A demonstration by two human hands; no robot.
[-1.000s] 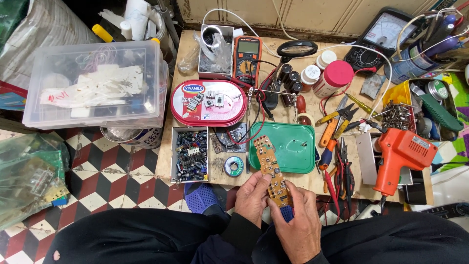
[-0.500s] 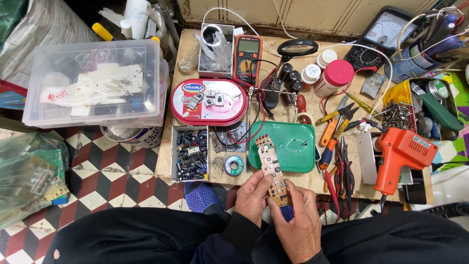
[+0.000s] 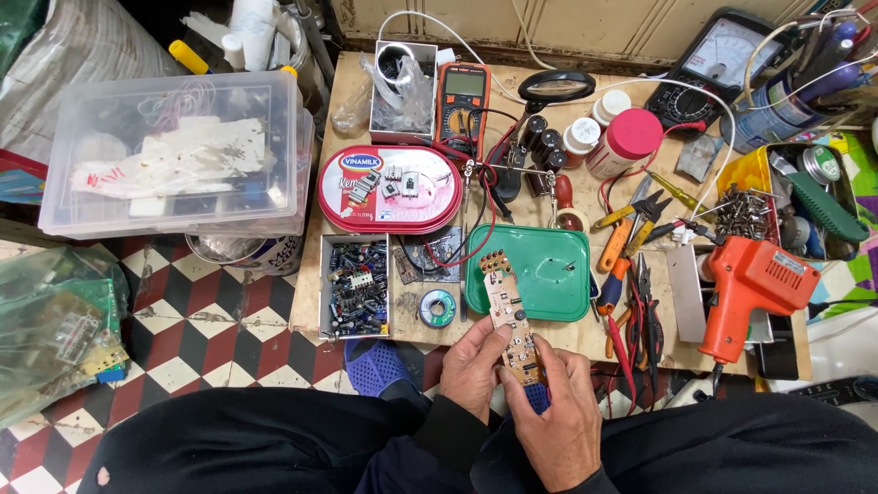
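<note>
While held: one circuit board point(image 3: 510, 316), two hands point(image 3: 517, 398).

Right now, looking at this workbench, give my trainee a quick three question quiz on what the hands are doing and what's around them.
1. True or false: both hands hold the long circuit board.
2. What lies directly under the board's far end? A) green tray B) orange soldering gun C) clear plastic bin
3. Fill in: the small solder spool sits just to the ______ of the green tray in the picture.

Key
1. True: the left hand and right hand both grip the circuit board.
2. A: the green tray, not the orange soldering gun or clear plastic bin.
3. Left: see the solder spool.
</note>
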